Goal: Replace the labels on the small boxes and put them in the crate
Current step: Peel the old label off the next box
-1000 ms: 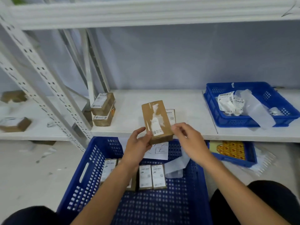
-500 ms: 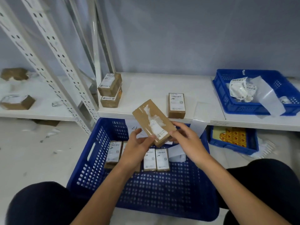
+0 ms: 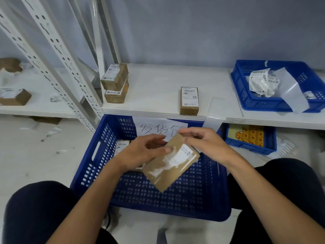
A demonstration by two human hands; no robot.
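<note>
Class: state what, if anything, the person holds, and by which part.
A brown box: the left hand has its grip on the left edge, the right hand on the far end.

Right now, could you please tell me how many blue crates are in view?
3: the large crate on the floor in front, a second crate on the shelf at right, a small crate beneath that shelf.

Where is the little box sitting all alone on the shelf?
In the head view, the lone box sits on the shelf near its front edge, right of the two stacked boxes, left of the blue basket, behind the crate.
</note>
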